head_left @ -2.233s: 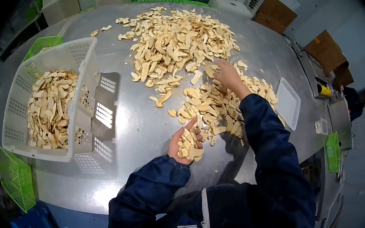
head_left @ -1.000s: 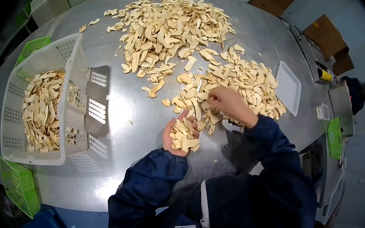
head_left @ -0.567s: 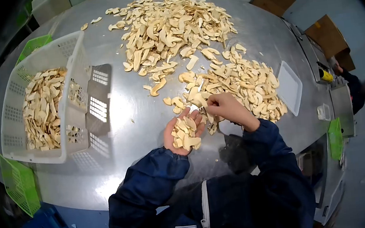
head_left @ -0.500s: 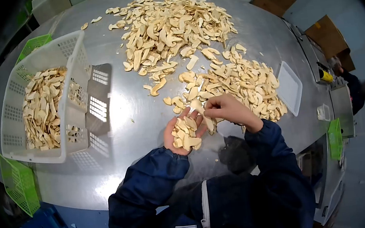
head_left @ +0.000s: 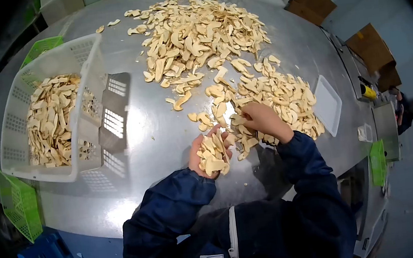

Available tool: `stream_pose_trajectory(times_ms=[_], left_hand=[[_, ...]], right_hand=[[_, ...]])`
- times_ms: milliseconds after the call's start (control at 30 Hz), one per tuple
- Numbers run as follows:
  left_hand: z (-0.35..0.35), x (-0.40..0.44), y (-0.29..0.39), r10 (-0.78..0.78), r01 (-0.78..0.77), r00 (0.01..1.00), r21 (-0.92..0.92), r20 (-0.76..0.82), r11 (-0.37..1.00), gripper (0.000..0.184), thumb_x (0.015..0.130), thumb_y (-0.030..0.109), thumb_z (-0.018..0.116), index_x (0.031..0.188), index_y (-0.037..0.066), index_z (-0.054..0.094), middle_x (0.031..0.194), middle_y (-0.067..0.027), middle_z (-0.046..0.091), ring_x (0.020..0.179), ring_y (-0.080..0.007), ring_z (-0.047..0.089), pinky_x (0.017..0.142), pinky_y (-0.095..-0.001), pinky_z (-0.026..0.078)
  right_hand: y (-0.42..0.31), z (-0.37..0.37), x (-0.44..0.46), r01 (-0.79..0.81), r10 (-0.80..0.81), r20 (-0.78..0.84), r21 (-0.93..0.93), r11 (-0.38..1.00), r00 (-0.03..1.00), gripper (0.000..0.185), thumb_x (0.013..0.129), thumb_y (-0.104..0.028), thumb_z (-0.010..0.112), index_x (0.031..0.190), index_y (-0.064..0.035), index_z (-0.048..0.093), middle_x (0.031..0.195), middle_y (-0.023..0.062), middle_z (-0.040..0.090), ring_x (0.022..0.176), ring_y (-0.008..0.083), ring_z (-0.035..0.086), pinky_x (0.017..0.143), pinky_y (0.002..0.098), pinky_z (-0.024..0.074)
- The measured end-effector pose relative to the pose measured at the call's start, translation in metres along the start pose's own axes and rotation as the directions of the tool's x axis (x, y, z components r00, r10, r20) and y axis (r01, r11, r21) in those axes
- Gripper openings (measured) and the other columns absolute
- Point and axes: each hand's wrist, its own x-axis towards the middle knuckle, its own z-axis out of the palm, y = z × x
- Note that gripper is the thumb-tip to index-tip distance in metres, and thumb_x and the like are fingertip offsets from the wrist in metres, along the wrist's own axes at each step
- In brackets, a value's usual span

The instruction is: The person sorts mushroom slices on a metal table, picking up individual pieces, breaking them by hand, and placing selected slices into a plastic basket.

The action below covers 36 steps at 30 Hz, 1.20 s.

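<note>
A broad steel table [head_left: 145, 196], shiny and a little wet-looking, fills most of the view; nearest on it is the left hand [head_left: 196, 156], turned palm up, its fingers half curled around a handful of mushroom slices [head_left: 213, 154]; to its right, the right hand [head_left: 267, 121] is palm down, with thumb and fingers brought close together at a slice by the near heap [head_left: 286, 98]; whether they grip it, I cannot tell. Beside this heap, at right, lies a white tray [head_left: 328, 107]; at left stands a white perforated basket [head_left: 40, 175], partly filled with similar slices; behind the near heap spreads a larger heap [head_left: 202, 36]; farther, at the right, are a cardboard box [head_left: 372, 53] and another person [head_left: 408, 112] in dark clothes.
</note>
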Motion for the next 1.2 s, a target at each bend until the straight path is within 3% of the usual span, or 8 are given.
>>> stream_pose_trajectory(times_ms=[233,367,500,700,833,867,967,1200], left_hand=[[0.0,0.0,0.001,0.01,-0.01,1.0,0.019,-0.017,1.0,0.05,0.09,0.041,0.04,0.133,0.014,0.042,0.11,-0.0134,0.054,0.088,-0.0266,0.055,0.074,-0.0405,0.047],[0.002,0.0,0.001,0.008,-0.008,1.0,0.012,0.003,1.0,0.05,0.09,0.04,0.04,0.134,0.014,0.041,0.11,-0.013,0.054,0.089,-0.0265,0.055,0.073,-0.0395,0.048],[0.002,-0.001,0.002,0.004,-0.004,1.0,0.019,0.012,1.0,0.05,0.09,0.04,0.04,0.133,0.014,0.042,0.11,-0.0131,0.054,0.088,-0.0264,0.055,0.073,-0.0394,0.048],[-0.001,0.0,0.002,-0.008,0.007,0.999,0.012,0.053,1.0,0.05,0.09,0.04,0.041,0.132,0.013,0.043,0.112,-0.0137,0.055,0.091,-0.027,0.056,0.075,-0.0393,0.048],[-0.004,0.001,0.002,-0.005,0.004,0.998,0.018,0.065,1.0,0.051,0.089,0.039,0.044,0.133,0.013,0.042,0.112,-0.014,0.055,0.091,-0.0272,0.056,0.076,-0.0396,0.048],[-0.005,0.001,0.001,-0.008,0.007,0.998,0.015,0.063,1.0,0.051,0.089,0.039,0.044,0.133,0.013,0.042,0.112,-0.014,0.055,0.091,-0.0273,0.056,0.076,-0.0397,0.048],[-0.004,0.001,0.003,-0.011,0.011,0.998,0.012,0.056,1.0,0.052,0.088,0.039,0.044,0.133,0.014,0.042,0.112,-0.0141,0.054,0.091,-0.0275,0.056,0.076,-0.0399,0.048],[-0.002,0.0,0.0,-0.006,0.005,0.999,0.038,0.044,0.999,0.053,0.089,0.041,0.04,0.135,0.015,0.04,0.113,-0.0134,0.054,0.091,-0.0275,0.055,0.074,-0.0401,0.048]], right_hand=[[0.0,-0.044,-0.037,-0.215,0.118,0.315,0.295,0.931,0.942,0.019,0.073,-0.021,0.066,0.075,-0.0028,0.06,0.067,0.0099,0.057,0.063,0.0245,0.055,0.058,0.0333,0.0428],[0.007,-0.03,-0.032,-0.247,0.242,0.05,0.137,0.959,0.969,0.015,0.074,-0.019,0.063,0.078,-0.004,0.063,0.07,0.0108,0.06,0.065,0.0277,0.058,0.06,0.0358,0.0447],[-0.008,0.004,-0.017,-0.086,0.098,-0.136,0.088,0.992,0.986,0.017,0.075,-0.022,0.063,0.08,-0.0056,0.062,0.077,0.0115,0.059,0.078,0.0297,0.058,0.066,0.039,0.0468],[-0.014,0.018,-0.003,0.056,-0.066,-0.16,-0.07,0.996,0.985,0.023,0.077,-0.028,0.064,0.076,-0.0048,0.06,0.076,0.0107,0.058,0.077,0.0313,0.057,0.064,0.04,0.0461],[-0.007,-0.013,0.011,-0.237,0.086,0.306,0.501,0.832,0.948,0.023,0.077,-0.026,0.063,0.075,-0.0028,0.063,0.066,0.0097,0.06,0.061,0.0269,0.057,0.058,0.0358,0.0454],[-0.008,-0.011,0.016,-0.09,0.065,0.065,0.503,0.86,0.996,0.021,0.075,-0.023,0.064,0.075,-0.0025,0.064,0.063,0.0103,0.06,0.056,0.025,0.056,0.056,0.034,0.0451],[-0.002,0.007,0.037,0.141,-0.114,-0.359,0.049,0.989,0.927,0.013,0.074,-0.017,0.064,0.081,-0.0061,0.065,0.077,0.0092,0.059,0.076,0.0264,0.058,0.065,0.0362,0.0463],[-0.003,0.021,0.069,0.297,-0.362,-0.227,-0.275,0.915,0.904,0.012,0.069,-0.013,0.063,0.079,-0.0081,0.066,0.076,0.0086,0.053,0.08,0.027,0.054,0.069,0.0376,0.0445]])
